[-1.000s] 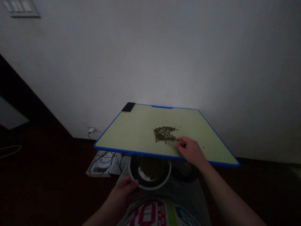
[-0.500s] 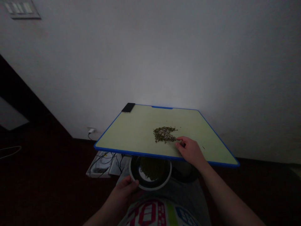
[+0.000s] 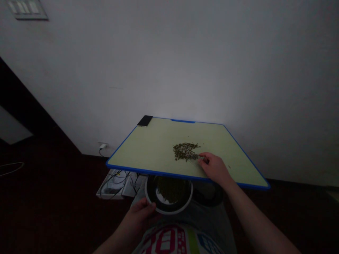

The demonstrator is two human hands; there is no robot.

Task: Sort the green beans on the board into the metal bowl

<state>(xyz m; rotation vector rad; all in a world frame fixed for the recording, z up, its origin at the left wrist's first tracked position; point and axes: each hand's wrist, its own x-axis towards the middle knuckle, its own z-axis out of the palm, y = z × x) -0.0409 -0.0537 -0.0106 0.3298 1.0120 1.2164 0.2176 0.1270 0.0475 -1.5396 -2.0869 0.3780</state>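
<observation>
My left hand [image 3: 143, 211] grips the rim of a round bowl [image 3: 171, 212], thumb on top, just below the board's near edge. Small greenish-brown grains lie in the bowl, with part of its shiny bottom showing. On the pale board [image 3: 150, 151] with a blue edge, a patch of similar dark grains [image 3: 184, 151] is spread out thinly. At its right side my right hand [image 3: 213, 167] pinches a thin, clear-looking piece [image 3: 194, 160] between thumb and fingers, touching or very near the grains. Its exact kind is too faint to tell.
A black phone [image 3: 144, 121] lies on the board's far left corner. Beneath the board are a white box with cables [image 3: 112, 183] and, by my right leg, another dark round container [image 3: 208, 194]. A plug [image 3: 103, 146] sits in the wall behind.
Almost nothing differs. The right hand stays beside the grains with a very slight shift, and the left hand keeps the bowl in the same place.
</observation>
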